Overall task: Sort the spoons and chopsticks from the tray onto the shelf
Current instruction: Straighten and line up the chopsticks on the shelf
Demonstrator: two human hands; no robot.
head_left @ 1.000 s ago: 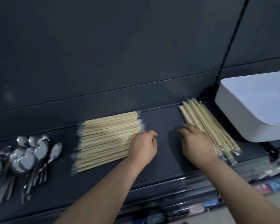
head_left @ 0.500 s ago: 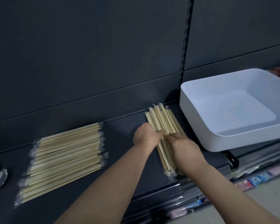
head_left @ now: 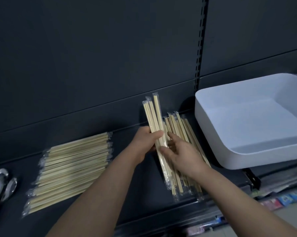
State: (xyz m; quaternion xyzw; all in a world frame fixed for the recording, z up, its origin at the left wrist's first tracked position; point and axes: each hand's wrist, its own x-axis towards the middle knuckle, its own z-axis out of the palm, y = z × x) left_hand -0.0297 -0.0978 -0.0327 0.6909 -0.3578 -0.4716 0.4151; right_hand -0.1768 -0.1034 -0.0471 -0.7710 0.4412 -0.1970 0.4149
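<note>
My left hand (head_left: pixel 145 142) grips a small bunch of plastic-wrapped wooden chopsticks (head_left: pixel 153 115), lifted and tilted up off the dark shelf (head_left: pixel 132 189). My right hand (head_left: pixel 182 153) rests with spread fingers on the loose chopstick pile (head_left: pixel 183 130) lying front to back under it, thumb touching the lifted bunch. A neat flat stack of wrapped chopsticks (head_left: pixel 72 165) lies crosswise to the left. Metal spoons (head_left: pixel 0 183) show at the far left edge. The white tray (head_left: pixel 218 134) sits to the right and looks empty.
A dark back panel rises behind the shelf, with a slotted upright (head_left: pixel 200 53) next to the tray. Coloured packets (head_left: pixel 281 200) lie on a lower level at the right. Bare shelf lies between the flat stack and the loose pile.
My left hand left the flat stack, moved right to the loose pile and lifted a few chopsticks from it. The view swung right, so the spoons slid to the edge.
</note>
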